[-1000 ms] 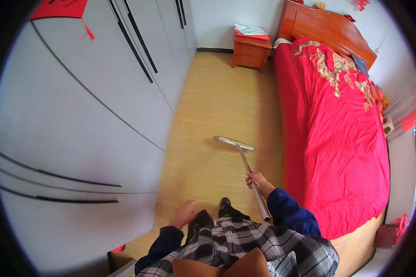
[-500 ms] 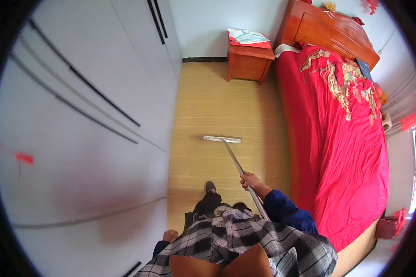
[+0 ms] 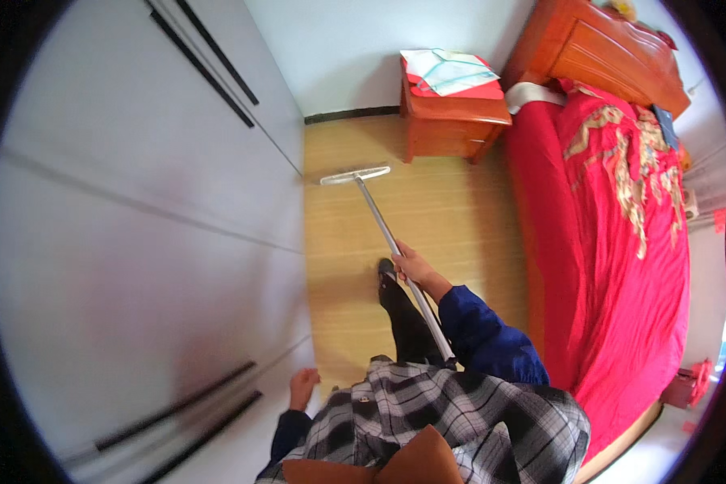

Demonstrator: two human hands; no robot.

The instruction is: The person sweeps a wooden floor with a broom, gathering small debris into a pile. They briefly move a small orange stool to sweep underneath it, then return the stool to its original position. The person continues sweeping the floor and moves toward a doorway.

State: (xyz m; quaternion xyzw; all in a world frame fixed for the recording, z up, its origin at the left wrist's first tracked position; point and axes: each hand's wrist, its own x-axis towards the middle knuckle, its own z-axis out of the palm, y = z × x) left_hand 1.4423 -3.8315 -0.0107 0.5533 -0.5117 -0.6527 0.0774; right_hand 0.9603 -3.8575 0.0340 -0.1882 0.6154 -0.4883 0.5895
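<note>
My right hand (image 3: 411,264) is closed around the silver pole of a flat mop (image 3: 375,211). The pole slants from my waist forward and a little left. Its pale, narrow mop head (image 3: 355,175) lies on the yellowish wood floor (image 3: 452,218), between the wardrobe and the nightstand. My left hand (image 3: 302,389) hangs low beside the wardrobe, fingers curled, with nothing visible in it. One dark shoe (image 3: 386,270) shows just left of my right hand, and the other foot is hidden.
A pale grey wardrobe (image 3: 153,266) with long black handles lines the left. At the back stands a reddish wooden nightstand (image 3: 448,129) bearing a red cover and white-and-teal sheets. Along the right runs a bed (image 3: 589,323) with a red cover and carved wooden headboard (image 3: 613,56).
The mop head has moved forward and left, closer to the wardrobe and the back wall. My right hand has gone forward with the pole. I have stepped nearer the nightstand.
</note>
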